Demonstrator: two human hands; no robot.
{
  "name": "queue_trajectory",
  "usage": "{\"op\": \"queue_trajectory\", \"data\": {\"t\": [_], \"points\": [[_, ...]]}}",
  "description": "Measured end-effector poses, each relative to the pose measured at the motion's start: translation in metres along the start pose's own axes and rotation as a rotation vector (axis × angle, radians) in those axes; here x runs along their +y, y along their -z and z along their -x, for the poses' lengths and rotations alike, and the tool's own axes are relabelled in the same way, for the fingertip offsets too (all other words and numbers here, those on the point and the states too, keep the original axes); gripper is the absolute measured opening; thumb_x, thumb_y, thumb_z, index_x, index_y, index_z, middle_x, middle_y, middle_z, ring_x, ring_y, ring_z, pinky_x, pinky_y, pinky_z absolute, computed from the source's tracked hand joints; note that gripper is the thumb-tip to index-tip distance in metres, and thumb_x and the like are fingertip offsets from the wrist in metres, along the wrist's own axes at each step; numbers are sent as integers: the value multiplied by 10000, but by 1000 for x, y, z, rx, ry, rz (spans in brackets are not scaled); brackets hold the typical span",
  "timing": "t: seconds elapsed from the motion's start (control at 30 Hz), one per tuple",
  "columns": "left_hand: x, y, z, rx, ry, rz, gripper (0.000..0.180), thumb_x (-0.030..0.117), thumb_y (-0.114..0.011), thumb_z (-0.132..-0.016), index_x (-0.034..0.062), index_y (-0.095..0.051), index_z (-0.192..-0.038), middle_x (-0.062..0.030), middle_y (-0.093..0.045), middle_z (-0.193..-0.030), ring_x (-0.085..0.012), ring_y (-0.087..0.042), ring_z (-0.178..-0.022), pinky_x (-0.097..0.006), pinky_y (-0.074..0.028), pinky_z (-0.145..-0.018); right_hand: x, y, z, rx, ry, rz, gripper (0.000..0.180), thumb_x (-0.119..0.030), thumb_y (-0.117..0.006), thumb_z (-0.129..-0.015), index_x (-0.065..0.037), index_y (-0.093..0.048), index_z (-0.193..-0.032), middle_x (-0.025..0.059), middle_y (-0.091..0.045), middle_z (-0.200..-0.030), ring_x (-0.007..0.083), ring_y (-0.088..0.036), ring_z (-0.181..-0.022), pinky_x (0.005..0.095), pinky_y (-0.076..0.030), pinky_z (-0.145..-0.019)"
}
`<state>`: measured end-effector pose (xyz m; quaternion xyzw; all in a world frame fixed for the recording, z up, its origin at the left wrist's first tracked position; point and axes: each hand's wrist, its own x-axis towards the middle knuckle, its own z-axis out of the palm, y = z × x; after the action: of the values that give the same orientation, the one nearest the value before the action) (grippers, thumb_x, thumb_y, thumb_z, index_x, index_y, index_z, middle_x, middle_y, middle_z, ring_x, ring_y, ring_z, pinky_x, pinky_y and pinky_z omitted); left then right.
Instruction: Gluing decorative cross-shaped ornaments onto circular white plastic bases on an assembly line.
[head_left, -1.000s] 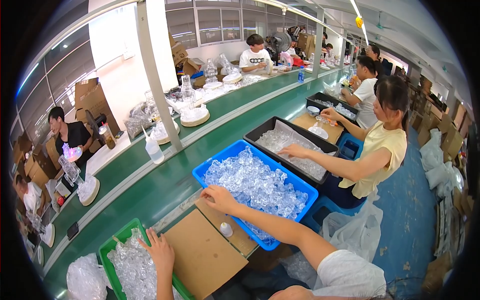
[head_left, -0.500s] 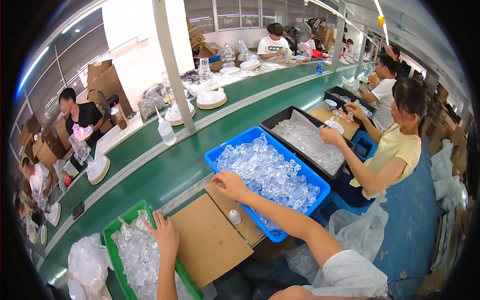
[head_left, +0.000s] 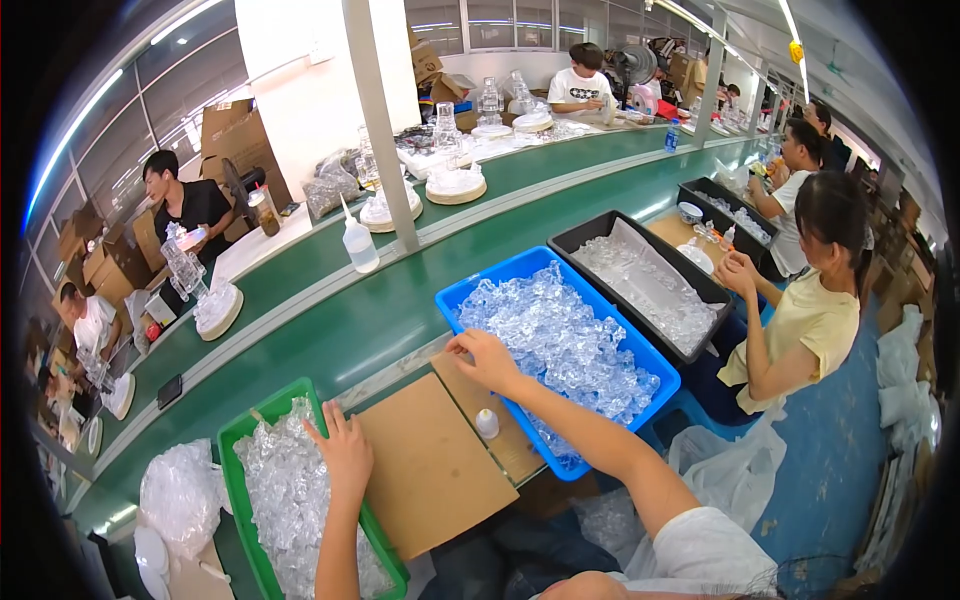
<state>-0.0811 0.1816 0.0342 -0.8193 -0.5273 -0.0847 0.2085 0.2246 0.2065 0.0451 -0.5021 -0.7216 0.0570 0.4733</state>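
Green bin partly under spread left hand
Blue bin is beside right hand; whether this pinches something, I cannot tell.

"Looking at what sort of place here?"

"Looking at a factory workshop, plainly."

"Judging by what?"

"Judging by a long green conveyor-like surface with co-workers on both sides. Seeing plastic bins along it, too, heaped with clear plastic parts."

"Noticing anything farther off?"

"Noticing tiered clear pieces on round pale bases, piled cardboard boxes, a big fan and strip lights overhead."
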Motion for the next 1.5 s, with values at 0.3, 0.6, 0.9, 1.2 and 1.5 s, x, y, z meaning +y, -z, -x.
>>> {"op": "queue_trajectory", "data": {"t": [0.3,0.6,0.9,1.2,1.5], "points": [[7,4,-1,-17,10,25,425,211,-592,-734,24,-571,-1115,-270,-364,-1357,-382,-254,-1328,-680,-20,-1032,1,6,2,0,-9,5,116,-92,-621,-742,-65,-600,-853,90,-593,-826,249,-600,-780,352,-481,-702],[3,-7,-3,3,35,12,424,193,-560,-710,24,-593,-1097,-259,-381,-1346,-370,-274,-1325,-686,-43,-1027,13,-6,1,-34,4,46,148,-53,-606,-745,-49,-610,-893,105,-600,-855,245,-601,-812,350,-475,-747],[5,-6,3,4,42,-93,378,190,-529,-747,13,-585,-1077,-260,-389,-1340,-376,-310,-1305,-708,-74,-1005,-4,2,-1,-57,-12,-33,121,-38,-607,-744,-44,-607,-865,94,-592,-810,237,-592,-763,338,-474,-695],[8,-5,0,-10,30,-109,375,192,-523,-761,13,-581,-1085,-266,-387,-1344,-375,-307,-1309,-713,-80,-998,-4,6,-3,-71,-28,-22,117,-49,-612,-755,-45,-611,-871,92,-592,-809,236,-592,-763,335,-473,-697],[8,-4,-1,-56,38,-145,380,209,-527,-767,29,-582,-1098,-257,-374,-1360,-365,-293,-1318,-708,-81,-1002,-5,5,-3,-67,-15,-42,116,-51,-616,-754,-41,-609,-869,98,-594,-814,236,-596,-753,335,-476,-694]]}}
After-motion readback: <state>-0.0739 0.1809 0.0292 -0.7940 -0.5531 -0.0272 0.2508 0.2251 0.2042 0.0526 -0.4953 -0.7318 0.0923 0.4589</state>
